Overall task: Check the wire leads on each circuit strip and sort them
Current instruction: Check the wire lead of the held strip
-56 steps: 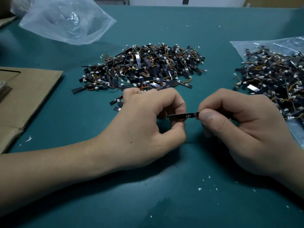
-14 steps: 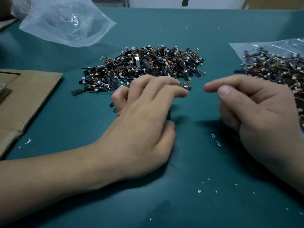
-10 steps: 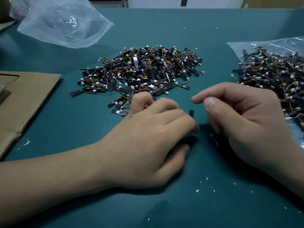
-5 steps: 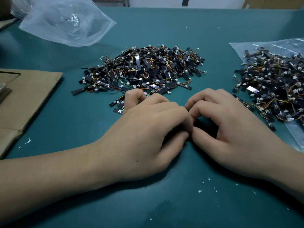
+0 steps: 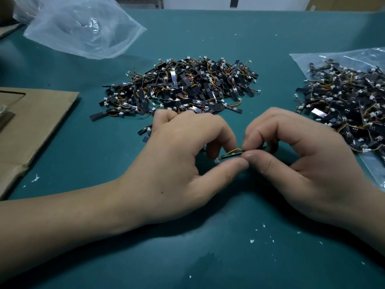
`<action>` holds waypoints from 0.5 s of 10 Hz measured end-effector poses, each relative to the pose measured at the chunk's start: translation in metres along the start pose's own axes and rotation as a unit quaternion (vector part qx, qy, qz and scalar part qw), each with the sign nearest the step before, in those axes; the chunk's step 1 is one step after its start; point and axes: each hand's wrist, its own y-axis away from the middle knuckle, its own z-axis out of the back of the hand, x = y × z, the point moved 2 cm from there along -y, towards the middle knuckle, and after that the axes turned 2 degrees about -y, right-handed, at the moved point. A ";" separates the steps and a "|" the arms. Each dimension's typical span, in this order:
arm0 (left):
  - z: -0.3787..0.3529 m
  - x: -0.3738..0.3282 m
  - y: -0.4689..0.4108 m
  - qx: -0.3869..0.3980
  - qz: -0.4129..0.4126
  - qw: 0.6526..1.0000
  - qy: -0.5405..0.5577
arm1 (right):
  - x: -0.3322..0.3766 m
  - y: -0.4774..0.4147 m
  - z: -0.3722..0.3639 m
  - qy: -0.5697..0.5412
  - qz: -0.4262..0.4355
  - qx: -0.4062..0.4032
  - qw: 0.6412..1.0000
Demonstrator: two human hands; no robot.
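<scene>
1. Near the front middle of the green mat (image 5: pixel 208 257), both hands meet on one circuit strip (image 5: pixel 231 155), held just above the mat.
2. The left hand (image 5: pixel 177 163) pinches the strip's left part between thumb and curled forefinger; its other fingers are curled behind.
3. The right hand (image 5: pixel 302 163) pinches the same strip from the other side, its thumb tip touching the left thumb tip, with the forefinger bent down over the top.
4. The strip is thin, dark and lies nearly level between the two pinches. Its far end shows as a dark sliver behind the right forefinger.
5. Thin yellow and orange wires (image 5: pixel 234 151) arch over the strip's top, and a small white plug (image 5: pixel 217 161) hangs at its left end.
6. Behind the hands lies a big loose pile (image 5: pixel 183 88) of such strips, straight on the mat.
7. A few stray strips (image 5: pixel 143 130) lie just beside the left knuckles.
8. At the right, a second pile (image 5: pixel 350 105) rests on a flat clear bag (image 5: pixel 325 59), near the right hand.
9. At the far left sits a crumpled clear bag (image 5: pixel 83 28).
10. Flat brown cardboard (image 5: pixel 31 122) lies at the left edge.
11. Small white crumbs (image 5: pixel 252 241) dot the mat in front of the hands.
</scene>
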 end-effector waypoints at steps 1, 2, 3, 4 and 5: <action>0.000 -0.002 0.000 -0.002 -0.030 0.999 0.023 | -0.002 0.007 0.005 0.010 0.012 -0.009 1.000; 0.002 -0.002 -0.001 -0.004 -0.034 0.999 0.041 | -0.004 0.008 0.005 0.002 0.012 -0.004 1.000; 0.002 -0.001 -0.002 -0.001 -0.034 0.998 0.057 | -0.003 0.009 0.005 -0.012 0.014 0.009 1.000; 0.003 0.000 -0.003 0.005 -0.040 0.997 0.063 | -0.003 0.009 0.005 -0.015 0.021 0.004 1.000; 0.003 -0.001 -0.004 0.010 -0.041 0.996 0.076 | -0.002 0.009 0.005 -0.030 0.022 0.001 0.999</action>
